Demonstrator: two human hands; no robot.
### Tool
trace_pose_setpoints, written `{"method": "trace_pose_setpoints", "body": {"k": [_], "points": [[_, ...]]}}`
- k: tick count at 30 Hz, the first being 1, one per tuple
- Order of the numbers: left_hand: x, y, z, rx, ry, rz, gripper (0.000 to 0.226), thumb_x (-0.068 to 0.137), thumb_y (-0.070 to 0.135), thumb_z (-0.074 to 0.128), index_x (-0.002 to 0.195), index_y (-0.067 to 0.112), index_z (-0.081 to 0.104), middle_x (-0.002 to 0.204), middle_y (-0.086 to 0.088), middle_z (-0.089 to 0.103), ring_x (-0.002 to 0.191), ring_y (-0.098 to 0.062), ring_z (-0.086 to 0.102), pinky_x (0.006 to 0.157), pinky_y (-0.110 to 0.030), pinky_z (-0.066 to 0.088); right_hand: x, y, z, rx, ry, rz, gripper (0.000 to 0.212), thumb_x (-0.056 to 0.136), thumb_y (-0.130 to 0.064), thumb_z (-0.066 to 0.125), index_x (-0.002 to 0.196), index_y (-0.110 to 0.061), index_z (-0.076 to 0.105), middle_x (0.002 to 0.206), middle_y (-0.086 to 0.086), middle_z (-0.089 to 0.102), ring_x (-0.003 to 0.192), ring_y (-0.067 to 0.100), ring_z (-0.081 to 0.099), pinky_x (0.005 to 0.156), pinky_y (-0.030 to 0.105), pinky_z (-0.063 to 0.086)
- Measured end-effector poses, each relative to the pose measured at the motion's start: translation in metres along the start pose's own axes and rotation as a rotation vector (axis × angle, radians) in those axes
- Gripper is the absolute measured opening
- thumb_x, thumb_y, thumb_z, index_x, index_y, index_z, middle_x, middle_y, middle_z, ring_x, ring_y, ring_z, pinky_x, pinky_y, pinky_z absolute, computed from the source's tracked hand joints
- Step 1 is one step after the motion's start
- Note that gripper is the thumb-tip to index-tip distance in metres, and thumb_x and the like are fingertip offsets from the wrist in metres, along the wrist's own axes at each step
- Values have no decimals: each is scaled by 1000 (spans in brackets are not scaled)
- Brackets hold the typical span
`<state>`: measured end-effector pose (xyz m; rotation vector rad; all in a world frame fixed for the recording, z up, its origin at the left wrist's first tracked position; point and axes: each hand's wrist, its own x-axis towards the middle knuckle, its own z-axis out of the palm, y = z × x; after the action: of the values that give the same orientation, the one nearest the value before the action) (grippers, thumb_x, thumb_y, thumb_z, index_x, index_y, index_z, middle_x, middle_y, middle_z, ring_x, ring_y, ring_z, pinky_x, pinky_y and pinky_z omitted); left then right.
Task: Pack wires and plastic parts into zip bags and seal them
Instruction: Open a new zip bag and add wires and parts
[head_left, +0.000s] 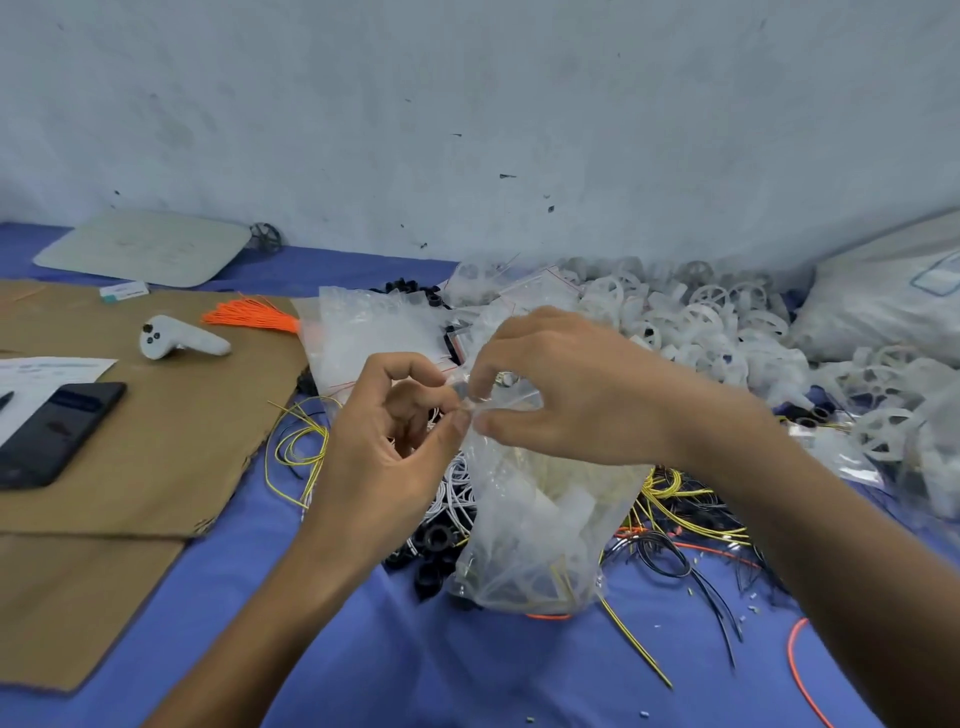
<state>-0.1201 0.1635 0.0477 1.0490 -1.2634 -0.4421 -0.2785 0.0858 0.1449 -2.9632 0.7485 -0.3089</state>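
I hold the zip bag (524, 525) at centre, its bottom resting on the blue cloth (415, 665) at six o'clock of my hands. My left hand (384, 447) pinches the bag's top edge between thumb and forefinger, the other fingers curled. My right hand (566, 395), at three o'clock of it, pinches the same strip just beside. The bag looks light, limp and slick, bulging with white plastic pieces and a few yellow wires. I judge it will sag and slip unless I grip the stiffer zip strip, not the film below. Loose wires (685, 509) lie at four o'clock of the bag, white plastic wheels (701, 312) at one o'clock, spare bags (374, 332) at eleven
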Motion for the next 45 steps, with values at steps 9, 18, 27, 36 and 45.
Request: {"method": "trace_pose_setpoints", "body": {"k": [9,18,27,36,45], "points": [[-4,-2,-3,14,43,-22,34,83,17,72,95,41,50,86,3,72,55,-29,43,51,-19,40,8,-1,12,75,-14,0,8,87,-36,60,87,-28,64,85,-9,65,83,12,59,78,36,48],[-6,4,-9,50,51,-37,31,83,17,71,93,39,53,84,1,71,58,-32,45,50,-34,42,1,15,16,226,3,54,11,89,-37,67,85,-27,68,78,-12,67,76,3,59,71,24,46],[-8,0,-13,53,91,-69,28,82,18,72,94,36,55,84,0,72,69,-41,55,56,-39,46,-14,25,12,177,54,60,5,85,-31,67,85,-27,69,82,-16,67,82,1,61,79,28,48],[2,-9,-9,302,-122,-62,14,81,41,70,94,41,69,86,14,64,69,-6,56,64,-17,43,-19,26,23,210,73,11,7,88,-31,66,86,-25,66,83,-15,63,81,5,58,78,26,46],[-4,-16,-9,256,-16,-113,7,80,40,68,87,39,70,88,16,71,79,-5,66,71,-26,52,-70,75,16,449,81,272,7,84,-37,72,82,-31,69,70,-13,67,62,-1,58,59,12,44]]}}
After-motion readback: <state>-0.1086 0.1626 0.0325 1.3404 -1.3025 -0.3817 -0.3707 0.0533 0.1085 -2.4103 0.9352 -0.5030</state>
